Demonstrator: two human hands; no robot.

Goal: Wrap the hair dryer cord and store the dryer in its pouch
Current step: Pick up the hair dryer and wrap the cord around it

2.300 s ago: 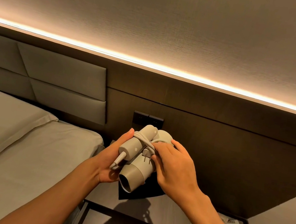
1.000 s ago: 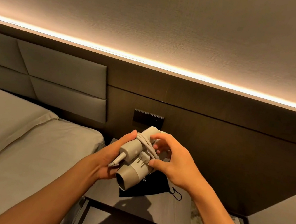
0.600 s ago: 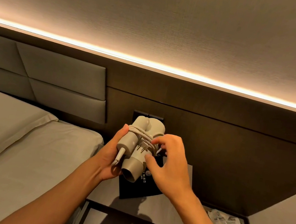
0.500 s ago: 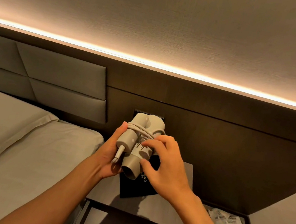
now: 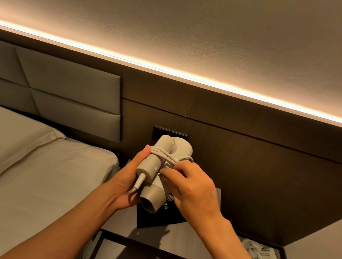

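Tucking the plug seems to be the step now: the right hand [image 5: 194, 192] has slid its fingertips [image 5: 166, 173] in over the turns of cord [image 5: 162, 153], where half a second ago they pinched at the plug just off the barrel; the left hand [image 5: 129, 184] still cradles the folded dryer [image 5: 158, 172] from below, thumb up along the handle, fingers curled round the underside. Both hands hold the dryer in the air above the desk [image 5: 188, 241], nozzle towards the camera; the cord is wound round handle and barrel together, and I cannot see the plug (probably under the right fingers). The dark pouch [image 5: 156, 218] lies flat on the desk beneath; wrapping looks nearly finished, so bagging should come next, provided the tucked end holds when the right hand lets go.
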